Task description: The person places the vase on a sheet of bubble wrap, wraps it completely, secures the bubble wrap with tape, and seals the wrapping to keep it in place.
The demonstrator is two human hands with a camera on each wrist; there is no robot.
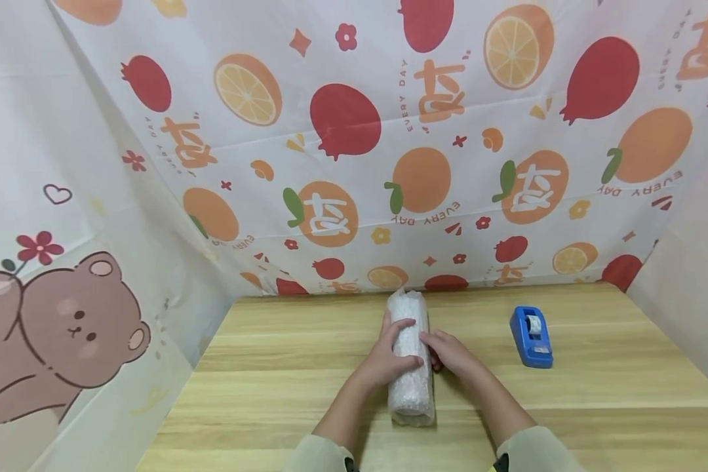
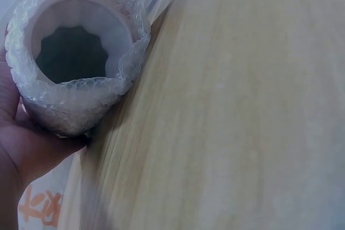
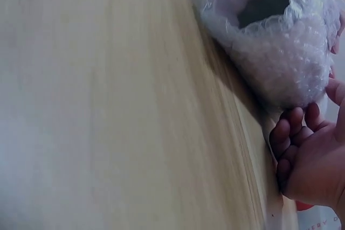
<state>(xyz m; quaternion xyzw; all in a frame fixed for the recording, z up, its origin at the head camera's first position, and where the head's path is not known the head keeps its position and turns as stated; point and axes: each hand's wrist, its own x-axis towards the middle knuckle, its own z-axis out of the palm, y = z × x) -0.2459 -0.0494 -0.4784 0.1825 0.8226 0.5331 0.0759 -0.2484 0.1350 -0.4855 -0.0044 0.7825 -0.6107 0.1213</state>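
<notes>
A long whitish hollow cylinder wrapped in bubble wrap (image 1: 410,383) lies on the wooden table, one end toward me. That open end (image 2: 81,4) shows a pale rim with a wavy inner edge and a dark inside. From the left, my left hand (image 1: 386,357) grips the wrapped cylinder, thumb and fingers spread over its top and side. On the other side, my right hand (image 1: 453,354) has its thumb and curled fingers at the bubble wrap. In the right wrist view, curled fingertips (image 3: 295,116) touch the wrap low on the cylinder; what they pinch is partly hidden.
A blue tape dispenser (image 1: 532,337) with a roll of tape stands right of my right hand. The wooden table (image 1: 289,367) ends at a fruit-printed cloth (image 1: 354,164) behind. A cloth with a bear print (image 1: 82,321) hangs at the left.
</notes>
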